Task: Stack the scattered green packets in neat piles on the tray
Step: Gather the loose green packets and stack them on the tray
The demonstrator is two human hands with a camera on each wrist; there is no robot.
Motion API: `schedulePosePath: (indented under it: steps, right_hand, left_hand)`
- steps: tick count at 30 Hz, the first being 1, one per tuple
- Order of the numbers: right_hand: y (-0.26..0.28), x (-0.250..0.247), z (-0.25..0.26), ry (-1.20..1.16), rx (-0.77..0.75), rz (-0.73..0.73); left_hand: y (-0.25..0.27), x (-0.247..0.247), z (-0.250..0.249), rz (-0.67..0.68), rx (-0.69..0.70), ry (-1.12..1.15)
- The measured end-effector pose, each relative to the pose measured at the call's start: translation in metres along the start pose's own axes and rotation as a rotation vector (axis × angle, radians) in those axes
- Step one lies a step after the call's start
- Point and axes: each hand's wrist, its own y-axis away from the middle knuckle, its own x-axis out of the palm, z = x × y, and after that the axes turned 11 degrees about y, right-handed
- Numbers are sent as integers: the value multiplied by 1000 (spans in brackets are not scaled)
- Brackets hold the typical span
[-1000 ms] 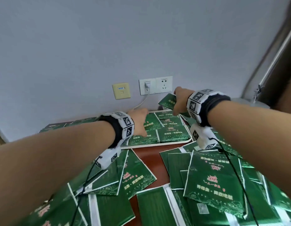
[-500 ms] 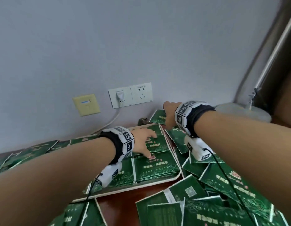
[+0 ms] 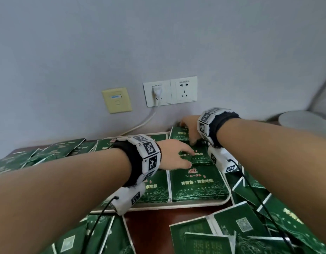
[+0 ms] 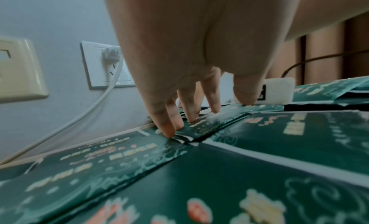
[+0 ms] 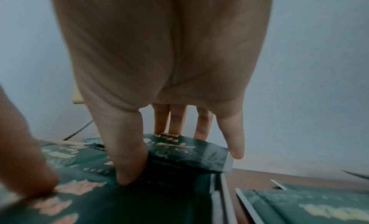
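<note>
A cream tray [image 3: 176, 205] holds piles of green packets, among them a front right pile [image 3: 197, 184]. My right hand [image 3: 188, 128] grips one green packet [image 3: 177, 134] at the tray's back right corner near the wall. In the right wrist view my right hand [image 5: 151, 156] has its thumb on top of the tilted packet [image 5: 189, 154] and its fingers behind the far edge. My left hand [image 3: 176, 154] lies with straight fingers on the back right pile [image 3: 200, 156]. Its fingertips [image 4: 169, 129] press the pile's packets [image 4: 199, 126].
Loose green packets cover the brown table [image 3: 167, 215] to the right [image 3: 286, 217], the left [image 3: 39, 154] and the front [image 3: 204, 241]. Wall sockets [image 3: 169, 92] with a white cable [image 3: 140, 123] stand behind the tray. A round grey base [image 3: 304, 120] sits far right.
My right hand has brought its packet down from beside the wall to the tray's back right corner. My left hand has slid to the back right pile.
</note>
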Motion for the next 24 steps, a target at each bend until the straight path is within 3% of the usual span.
schedulePosePath:
  steps: [9,19,24]
  right_hand:
    - [-9,10,1,-141,-37,42]
    - [2,3,2,-114,-52,23]
    - [8,-3,-2,-164,-64,95]
  left_hand:
    - [1,6,-4,11,-1,-43]
    - [12,5,-8,10,6,-90]
    - [15,5,-9,-10,-3,-55]
